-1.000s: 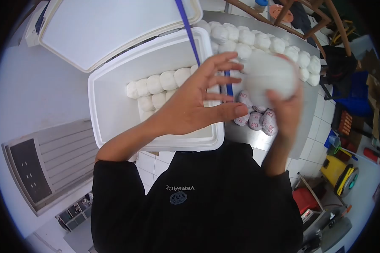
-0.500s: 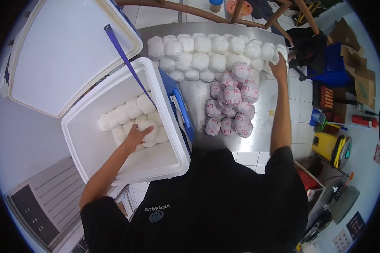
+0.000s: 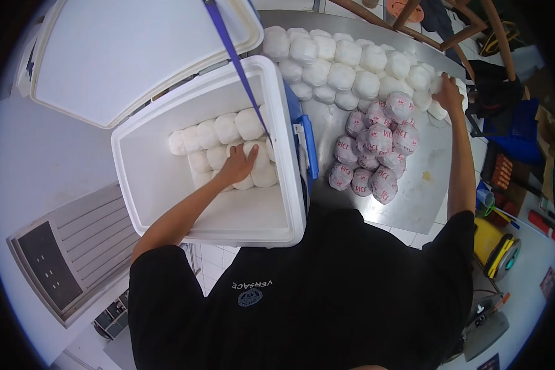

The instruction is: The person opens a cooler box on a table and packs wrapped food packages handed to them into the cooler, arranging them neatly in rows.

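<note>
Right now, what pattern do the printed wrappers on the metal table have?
Red "RICE" lettering on pale printed wrappers, in the head view.

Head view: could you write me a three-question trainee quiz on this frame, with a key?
1. Which hand is on the white packs in the cooler?
2. True or false: the lid is shut.
3. Fill in: the red print on the printed packs on the table includes the word "____".

Key:
1. The left hand.
2. False; it stands open.
3. RICE.
</note>
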`<state>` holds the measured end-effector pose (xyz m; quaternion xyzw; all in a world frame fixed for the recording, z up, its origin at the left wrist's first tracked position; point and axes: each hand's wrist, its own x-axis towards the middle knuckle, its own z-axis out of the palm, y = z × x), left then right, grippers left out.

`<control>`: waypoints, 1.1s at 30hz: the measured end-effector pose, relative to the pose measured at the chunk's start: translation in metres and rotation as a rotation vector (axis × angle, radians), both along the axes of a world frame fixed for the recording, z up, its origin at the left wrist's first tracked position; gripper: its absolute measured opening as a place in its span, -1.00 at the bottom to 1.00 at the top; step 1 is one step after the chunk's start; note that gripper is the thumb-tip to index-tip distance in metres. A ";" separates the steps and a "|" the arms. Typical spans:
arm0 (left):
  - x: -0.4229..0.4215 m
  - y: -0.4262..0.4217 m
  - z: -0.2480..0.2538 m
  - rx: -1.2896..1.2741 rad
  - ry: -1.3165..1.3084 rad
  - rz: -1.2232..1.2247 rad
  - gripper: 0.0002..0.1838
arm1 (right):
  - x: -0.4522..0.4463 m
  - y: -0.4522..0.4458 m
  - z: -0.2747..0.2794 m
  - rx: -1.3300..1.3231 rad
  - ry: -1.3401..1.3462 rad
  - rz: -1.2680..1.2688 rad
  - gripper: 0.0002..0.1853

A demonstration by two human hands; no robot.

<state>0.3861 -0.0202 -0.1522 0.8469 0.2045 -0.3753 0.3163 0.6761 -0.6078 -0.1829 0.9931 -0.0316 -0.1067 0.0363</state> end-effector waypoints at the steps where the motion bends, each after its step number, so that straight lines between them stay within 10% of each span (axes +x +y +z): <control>1: 0.016 -0.010 0.024 -0.065 0.138 0.139 -0.16 | -0.002 -0.009 0.002 0.134 -0.087 0.035 -0.10; 9: 0.005 -0.003 0.038 -0.467 0.026 0.630 -0.18 | -0.083 0.038 0.146 1.088 -0.325 -0.124 -0.32; 13: 0.035 -0.005 0.100 0.024 0.045 -0.076 -0.18 | -0.153 0.125 0.240 1.453 -0.392 0.171 -0.30; 17: 0.042 -0.081 0.236 -1.011 -0.451 0.306 -0.18 | -0.206 0.211 0.283 1.367 -0.267 0.553 0.05; 20: 0.024 -0.126 0.273 -1.253 -0.618 0.265 -0.25 | -0.226 0.269 0.287 1.226 -0.348 0.858 -0.06; 25: 0.022 -0.081 0.250 -0.907 -0.401 0.436 -0.32 | -0.198 0.225 0.266 1.116 -0.201 0.762 -0.10; 27: 0.018 -0.045 0.222 -0.913 -0.428 0.627 -0.37 | -0.141 0.153 0.214 0.972 -0.459 0.345 -0.26; 29: 0.017 -0.003 0.192 -0.725 -0.334 0.647 -0.31 | -0.064 0.061 0.139 0.554 -0.777 0.333 -0.41; 33: 0.003 0.055 0.113 -0.079 0.063 0.553 -0.22 | 0.003 -0.106 -0.070 0.029 -0.343 -0.120 -0.03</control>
